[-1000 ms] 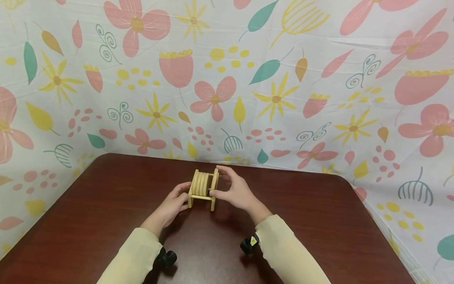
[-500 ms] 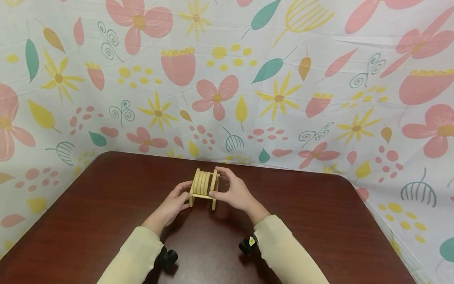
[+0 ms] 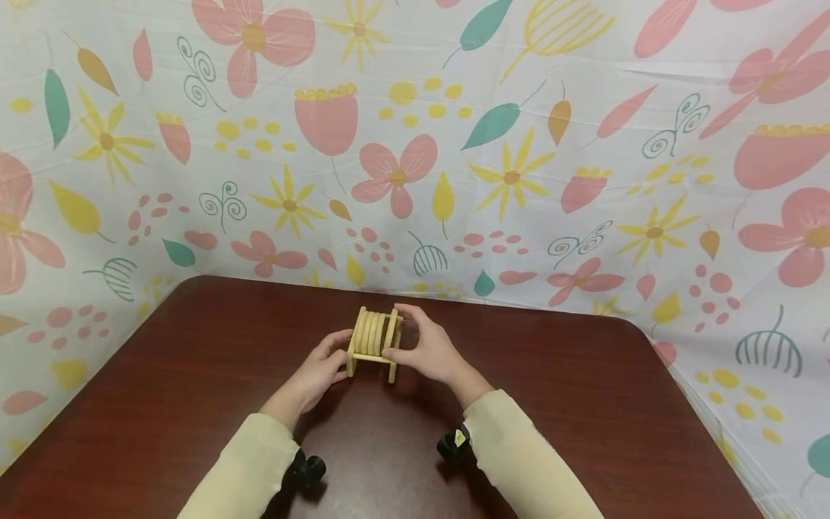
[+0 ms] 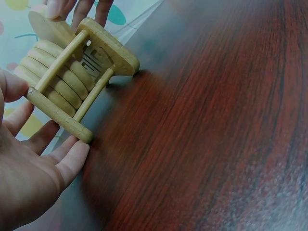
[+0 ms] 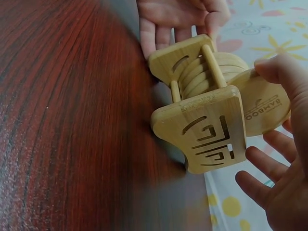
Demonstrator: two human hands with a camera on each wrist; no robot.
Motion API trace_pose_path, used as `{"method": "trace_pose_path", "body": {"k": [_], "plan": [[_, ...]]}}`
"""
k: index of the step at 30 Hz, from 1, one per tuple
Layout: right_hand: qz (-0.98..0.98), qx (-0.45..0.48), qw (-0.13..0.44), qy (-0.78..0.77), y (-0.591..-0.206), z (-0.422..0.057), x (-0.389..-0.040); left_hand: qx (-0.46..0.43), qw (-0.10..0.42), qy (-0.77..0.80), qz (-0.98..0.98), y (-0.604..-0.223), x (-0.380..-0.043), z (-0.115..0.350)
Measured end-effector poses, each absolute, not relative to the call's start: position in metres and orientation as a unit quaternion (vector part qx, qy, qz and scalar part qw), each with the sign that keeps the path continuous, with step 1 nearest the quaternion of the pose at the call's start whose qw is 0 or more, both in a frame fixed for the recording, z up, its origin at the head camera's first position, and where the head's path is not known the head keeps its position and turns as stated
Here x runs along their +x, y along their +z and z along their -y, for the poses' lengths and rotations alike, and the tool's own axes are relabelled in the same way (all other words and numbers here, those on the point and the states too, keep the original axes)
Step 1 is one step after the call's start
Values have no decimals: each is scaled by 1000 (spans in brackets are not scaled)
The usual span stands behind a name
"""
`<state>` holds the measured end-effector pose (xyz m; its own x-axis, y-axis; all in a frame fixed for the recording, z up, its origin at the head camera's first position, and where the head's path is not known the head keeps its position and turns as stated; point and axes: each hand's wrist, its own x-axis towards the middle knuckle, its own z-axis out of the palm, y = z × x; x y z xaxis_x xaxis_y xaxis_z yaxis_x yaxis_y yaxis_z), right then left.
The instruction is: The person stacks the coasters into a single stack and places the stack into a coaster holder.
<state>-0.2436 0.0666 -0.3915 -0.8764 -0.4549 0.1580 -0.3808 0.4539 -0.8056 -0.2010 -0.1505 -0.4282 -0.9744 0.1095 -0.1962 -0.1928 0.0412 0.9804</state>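
A bamboo coaster holder (image 3: 369, 358) stands on the dark table, with a row of round coasters (image 3: 367, 334) inside. My left hand (image 3: 318, 371) grips its left end panel; in the left wrist view the thumb lies on the panel's upper edge, the fingers below. My right hand (image 3: 431, 349) pinches a single round coaster (image 5: 264, 103), printed with BAMBOO, between thumb and fingers. This coaster is tilted beside the stack, and the holder's right end panel (image 5: 207, 132), cut with a pattern, hides part of it. Its lower edge is hidden.
The reddish-brown table (image 3: 194, 404) has rounded far corners. A white cloth (image 3: 415, 86) with flowers and leaves hangs behind it and along both sides. Black wrist cameras (image 3: 308, 470) are strapped at both cuffs.
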Motion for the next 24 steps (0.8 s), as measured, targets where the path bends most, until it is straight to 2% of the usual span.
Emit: {"method": "trace_pose_path", "body": {"k": [24], "plan": [[-879,-223,33,-421,-401,-64,-246,-24,113,695,-710,-427,-201,152]]}}
